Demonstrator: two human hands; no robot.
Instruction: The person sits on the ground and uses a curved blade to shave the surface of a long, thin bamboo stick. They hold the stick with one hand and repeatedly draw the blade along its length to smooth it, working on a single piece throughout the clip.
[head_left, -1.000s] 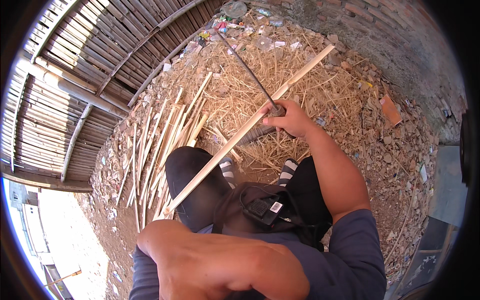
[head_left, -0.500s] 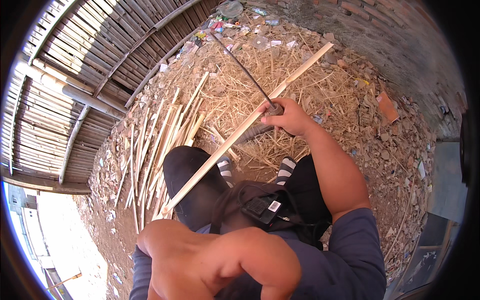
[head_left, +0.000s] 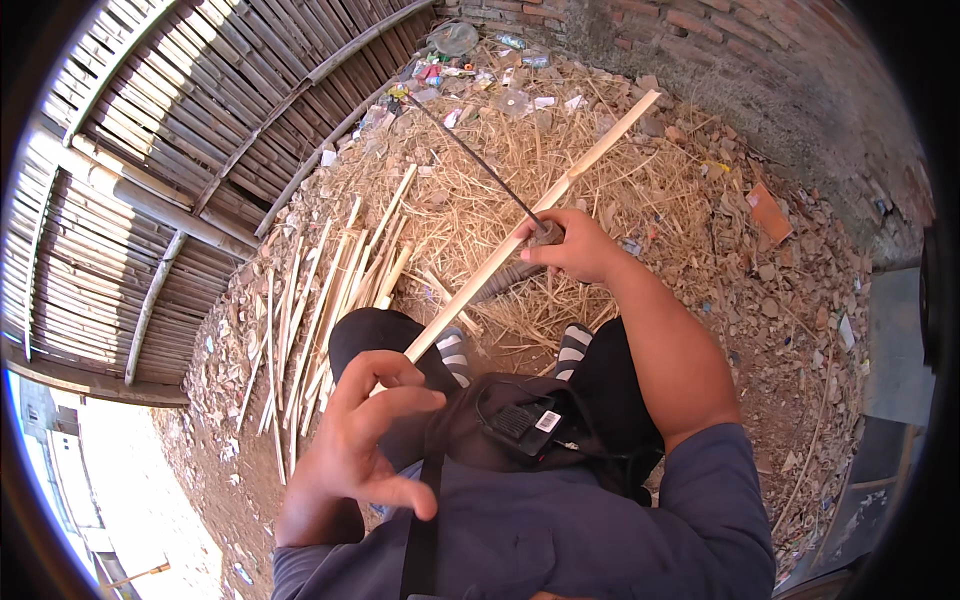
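My right hand (head_left: 575,245) is closed round the short thick handle of a long knife (head_left: 480,165). Its thin dark blade points up and away to the left. Against the fingers of that hand lies a long pale bamboo strip (head_left: 485,272), slanting from the far right down toward my left knee. My left hand (head_left: 365,430) hovers at the strip's near end, thumb and fingers spread apart; part of the end is hidden behind its fingers. Whether the fingers touch the strip I cannot tell.
Several split bamboo strips (head_left: 330,295) lie on the ground to the left. Straw-like shavings (head_left: 470,200) spread ahead, with a dark ridged cylinder (head_left: 508,280) before my feet. A slatted bamboo wall (head_left: 230,120) rises left, a brick wall (head_left: 760,70) right. A black device (head_left: 525,425) rests on my lap.
My left hand has moved from low in front of my body up and left to the strip's near end, and its fingers have spread. The right hand, knife and strip stay nearly in place.
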